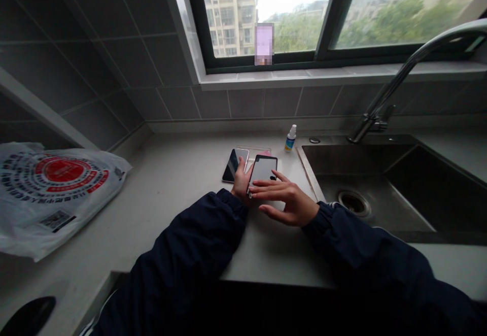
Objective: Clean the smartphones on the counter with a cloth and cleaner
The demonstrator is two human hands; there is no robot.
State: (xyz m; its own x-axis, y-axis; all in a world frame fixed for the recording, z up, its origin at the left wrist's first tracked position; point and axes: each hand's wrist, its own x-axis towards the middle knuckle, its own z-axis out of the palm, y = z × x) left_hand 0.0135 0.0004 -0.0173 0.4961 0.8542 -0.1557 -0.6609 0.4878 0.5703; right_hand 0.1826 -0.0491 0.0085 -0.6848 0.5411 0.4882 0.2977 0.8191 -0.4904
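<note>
My left hand [241, 182] holds up a phone [265, 166] with a dark rim and a pale, reflecting face, gripping it by its left and lower side. Over the lower part of that phone stretches my right hand [287, 201], fingers extended and thumb apart; whether the fingertips touch the surface I cannot tell. A second phone [233, 167], dark-faced, lies on the counter just left of my left hand. Behind the held phone, a clear flat piece and something pink [265, 153] are partly hidden. A small spray bottle [290, 138] with a white top and blue label stands upright beyond my right hand.
To the right is a steel sink [323, 183] with a curved faucet [399, 77]. A white plastic bag [23, 214] with red and black print rests at left on the pale counter [167, 173]. Tiled wall and a window frame [262, 68] rise behind.
</note>
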